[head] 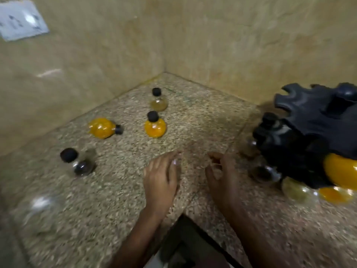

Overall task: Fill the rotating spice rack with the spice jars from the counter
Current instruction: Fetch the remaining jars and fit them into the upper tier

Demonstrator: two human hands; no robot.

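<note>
- Four spice jars stand or lie loose on the speckled counter (116,190), all left of the black spice rack (316,120).
- Two hold orange powder: one upright (155,128), one tipped on its side (102,128) farther from the rack.
- One pale-yellow jar (159,102) sits farther back, towards the wall corner.
- One dark-filled jar (82,166) is farthest from the rack.
- The rack carries at least four jars on its lower tier; blur hides an exact count.
- Two hands hover nearer the rack than the loose jars: the left hand (161,178) and the right hand (222,175), fingers loosely spread, holding nothing.
</note>
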